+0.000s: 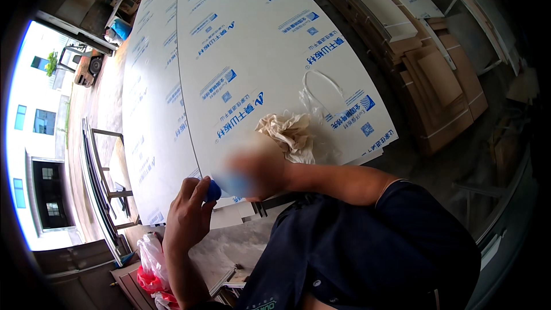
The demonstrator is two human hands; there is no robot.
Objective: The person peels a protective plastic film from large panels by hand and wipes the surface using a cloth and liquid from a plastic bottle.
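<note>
Near the front edge of the sheet stack, my left hand point(188, 209) is closed, its thumb and fingers pinching a small, dark blue, rounded, cap-like piece point(213, 190). Close against it on the right is my right hand point(267, 172), closed around a pale blue object point(239, 184). That object and the fingers around it are too blurred to make out its kind. Just beyond my right hand lies a crumpled cream cloth point(290, 132). A clear plastic bag point(313, 103) rests behind the cloth, its handle looped upward.
Large white sheets point(252, 69) with blue print form a broad surface before me. Brown flat panels point(439, 89) are stacked to the right. Metal frames point(106, 178) stand at the left, above white and red plastic bags point(152, 264). A forklift point(86, 68) is outside the doorway.
</note>
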